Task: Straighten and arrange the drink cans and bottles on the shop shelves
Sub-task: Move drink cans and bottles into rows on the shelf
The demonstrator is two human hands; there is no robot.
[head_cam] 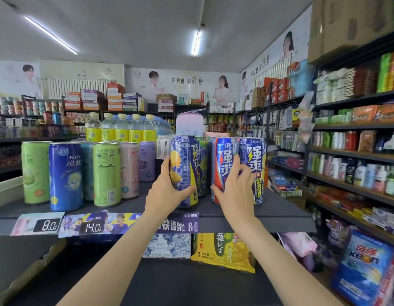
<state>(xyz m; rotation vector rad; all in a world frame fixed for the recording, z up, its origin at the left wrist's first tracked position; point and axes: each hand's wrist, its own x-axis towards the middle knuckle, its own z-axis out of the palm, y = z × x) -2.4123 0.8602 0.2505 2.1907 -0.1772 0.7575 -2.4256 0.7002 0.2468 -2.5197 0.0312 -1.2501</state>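
Observation:
Two tall cans stand upright near the front of the dark top shelf (280,208). My left hand (167,186) is wrapped around the lower part of a blue-and-yellow lemon can (185,164). My right hand (233,184) grips a red-and-blue can (224,160) just to its right. A blue-and-yellow can (254,160) stands touching the red one on its right. Another can (202,155) is partly hidden behind the two held ones.
A group of tall cans, green (35,171), blue (65,175), green (106,173), pink (129,168) and purple (147,160), stands at the left. Yellow-labelled bottles (122,129) line up behind. Price tags (92,227) hang on the shelf edge. Boxed drinks (222,250) sit below.

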